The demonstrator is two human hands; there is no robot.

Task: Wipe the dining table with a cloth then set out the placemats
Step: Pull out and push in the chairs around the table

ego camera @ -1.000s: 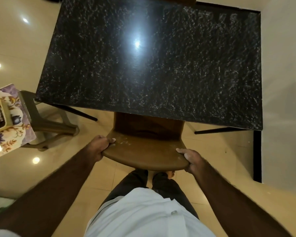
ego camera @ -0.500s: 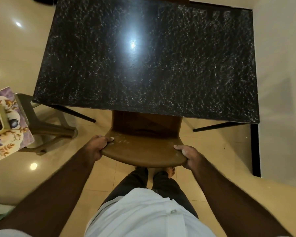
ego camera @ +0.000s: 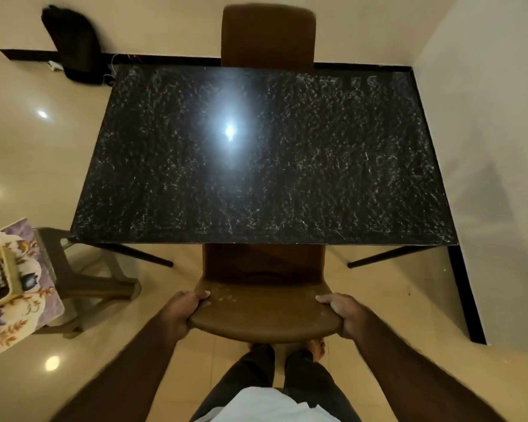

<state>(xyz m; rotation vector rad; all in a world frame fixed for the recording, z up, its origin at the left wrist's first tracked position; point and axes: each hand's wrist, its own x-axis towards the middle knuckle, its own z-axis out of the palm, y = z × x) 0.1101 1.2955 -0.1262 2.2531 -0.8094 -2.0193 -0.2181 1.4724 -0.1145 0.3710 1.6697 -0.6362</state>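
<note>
Overall: dim, warm indoor light, with a yellowish cast on the floor (ego camera: pixel 28 147) left of the dining table (ego camera: pixel 317 178).
Source: lamps above, seen only as reflections.
Glare: a hard white spot with a hazy halo left of the table's centre; smaller bright spots on the floor left of the table.
Shadows: a soft grey patch on the wall (ego camera: pixel 485 178) right of the table; the near chair (ego camera: pixel 265 318) darkens under the table's near edge.
Blur: the forearms (ego camera: pixel 128 370) nearer than the table smear.
Distortion: wide-angle — the table's edges splay outward.
</note>
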